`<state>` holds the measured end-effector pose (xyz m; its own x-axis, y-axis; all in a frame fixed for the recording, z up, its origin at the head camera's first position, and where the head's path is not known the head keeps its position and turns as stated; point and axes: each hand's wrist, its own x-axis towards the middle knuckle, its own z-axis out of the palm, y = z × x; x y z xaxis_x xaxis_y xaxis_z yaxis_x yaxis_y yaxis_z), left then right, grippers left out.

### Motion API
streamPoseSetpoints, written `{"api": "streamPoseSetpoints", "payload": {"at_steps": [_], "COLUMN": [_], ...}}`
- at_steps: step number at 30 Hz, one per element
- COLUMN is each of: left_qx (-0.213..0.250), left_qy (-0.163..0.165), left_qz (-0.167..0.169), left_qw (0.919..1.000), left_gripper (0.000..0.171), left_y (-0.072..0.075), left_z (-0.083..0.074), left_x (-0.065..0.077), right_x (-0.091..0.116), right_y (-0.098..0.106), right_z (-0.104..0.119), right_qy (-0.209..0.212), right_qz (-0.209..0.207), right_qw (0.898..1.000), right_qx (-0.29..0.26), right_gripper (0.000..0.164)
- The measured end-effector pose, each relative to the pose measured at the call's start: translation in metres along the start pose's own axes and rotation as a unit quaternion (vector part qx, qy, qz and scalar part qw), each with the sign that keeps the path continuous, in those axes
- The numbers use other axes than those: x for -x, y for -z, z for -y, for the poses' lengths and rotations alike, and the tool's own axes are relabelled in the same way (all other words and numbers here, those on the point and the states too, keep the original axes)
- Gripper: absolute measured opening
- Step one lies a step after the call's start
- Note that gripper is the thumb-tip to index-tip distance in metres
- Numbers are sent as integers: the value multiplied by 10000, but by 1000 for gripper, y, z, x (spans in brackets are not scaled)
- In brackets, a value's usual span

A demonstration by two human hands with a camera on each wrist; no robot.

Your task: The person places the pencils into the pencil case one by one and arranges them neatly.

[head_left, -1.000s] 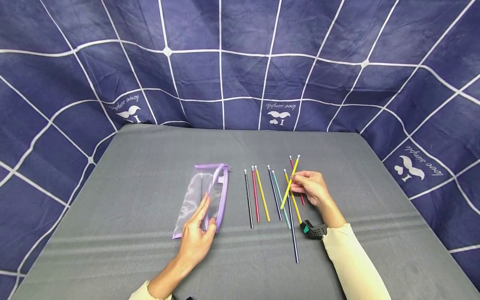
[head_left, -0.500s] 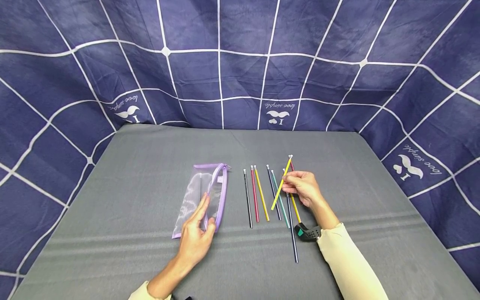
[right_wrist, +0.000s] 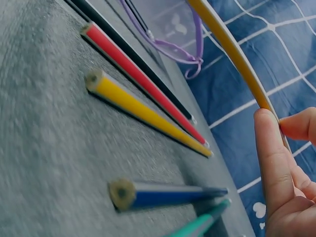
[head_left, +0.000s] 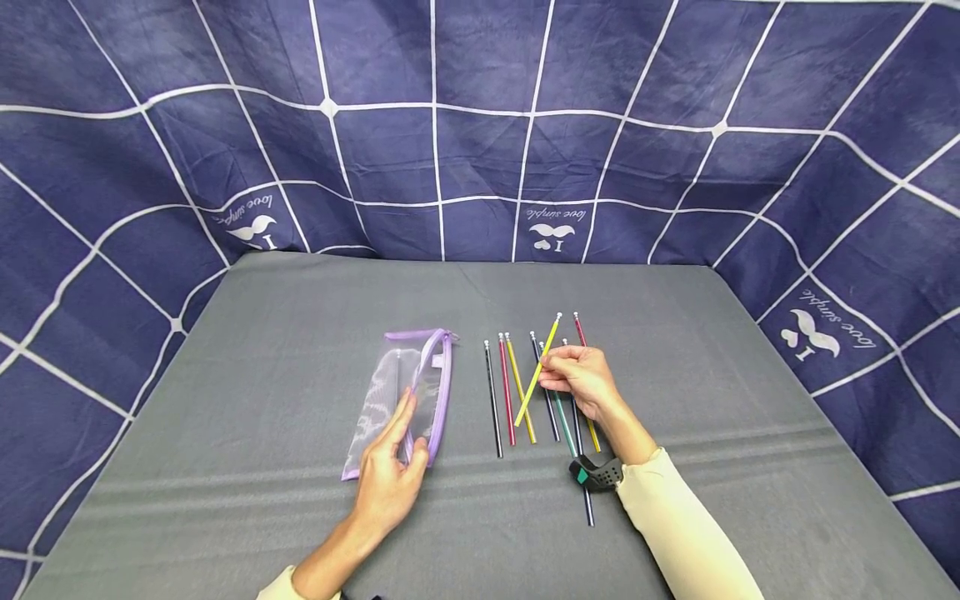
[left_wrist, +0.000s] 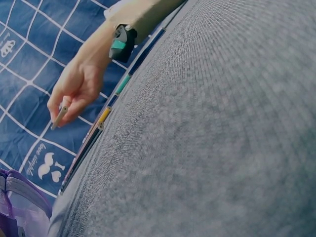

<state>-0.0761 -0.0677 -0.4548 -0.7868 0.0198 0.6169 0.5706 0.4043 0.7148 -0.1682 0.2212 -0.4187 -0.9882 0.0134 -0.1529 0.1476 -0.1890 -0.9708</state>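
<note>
Pinching a yellow pencil (head_left: 531, 387), the right hand (head_left: 583, 380) hovers over other pencils (head_left: 563, 417); the left hand (head_left: 387, 475), straight-fingered, rests on a mesh pouch (head_left: 381, 404).

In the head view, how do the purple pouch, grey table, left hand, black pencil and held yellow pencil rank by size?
1. grey table
2. purple pouch
3. left hand
4. held yellow pencil and black pencil: they look alike, and the held one may be nearer the camera, so I won't rank them.
</note>
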Motion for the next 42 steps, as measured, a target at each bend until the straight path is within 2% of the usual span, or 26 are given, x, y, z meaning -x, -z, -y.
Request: {"api": "streamPoseSetpoints", "payload": {"at_steps": [13, 19, 25, 36, 42], "left_qx": [-60, -89, -79, -61, -88], "left_qy": [-19, -1, 5, 160, 67], "left_qz": [-8, -31, -14, 33, 26], "left_qw": [10000, 10000, 10000, 9998, 9999], "left_gripper": [61, 61, 60, 61, 61], "left_y": [0, -1, 0, 0, -1], "left_z": [1, 1, 0, -1, 0], "left_x": [0, -2, -2, 0, -1], "right_x": [0, 1, 2, 4, 4], "right_y": [-27, -40, -49, -65, -74], "right_z": [-5, -4, -7, -11, -14], "right_qy": [-99, -112, -107, -192, -181], "right_qz": [116, 295, 430, 429, 553], "right_qw": [9999, 9995, 9990, 9989, 9981], "right_qx": [-47, -49, -38, -86, -192], "right_gripper": [10, 8, 8, 10, 10]}}
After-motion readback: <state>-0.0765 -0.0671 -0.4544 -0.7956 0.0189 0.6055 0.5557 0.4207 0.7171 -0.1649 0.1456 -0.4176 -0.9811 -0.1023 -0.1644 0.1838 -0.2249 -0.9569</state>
